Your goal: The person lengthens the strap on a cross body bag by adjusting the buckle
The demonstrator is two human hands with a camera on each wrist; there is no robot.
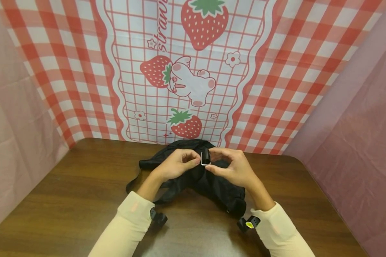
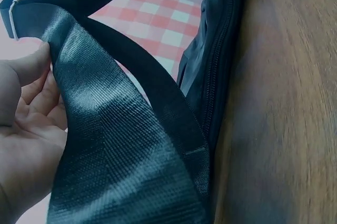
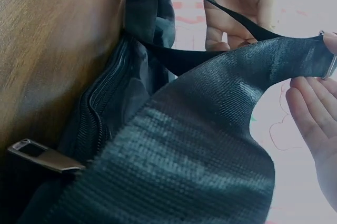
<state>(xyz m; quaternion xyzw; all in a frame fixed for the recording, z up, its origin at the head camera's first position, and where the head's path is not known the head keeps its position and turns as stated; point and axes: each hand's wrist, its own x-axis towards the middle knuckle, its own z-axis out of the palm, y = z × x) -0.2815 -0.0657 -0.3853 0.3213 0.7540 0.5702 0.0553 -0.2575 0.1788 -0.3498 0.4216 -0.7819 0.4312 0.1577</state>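
A black bag (image 1: 193, 180) lies on the table, and its wide woven strap (image 2: 110, 108) is raised between both hands. Through a silver metal buckle (image 1: 206, 164) runs a loop of this strap. My right hand (image 1: 233, 166) pinches the buckle and strap between thumb and fingers; the right wrist view shows its thumb on the buckle's edge. Close by on the other side, my left hand (image 1: 177, 164) pinches the strap's edge, its fingers partly behind the webbing in the left wrist view. A second stretch of strap (image 3: 216, 2) passes near the left hand.
The bag's zipper (image 3: 95, 108) has a metal pull (image 3: 47, 155). Under the bag is a brown wooden table (image 1: 83, 185). Behind it hangs a red checked strawberry cloth (image 1: 193, 89), with pink cloth (image 1: 350, 142) at the sides.
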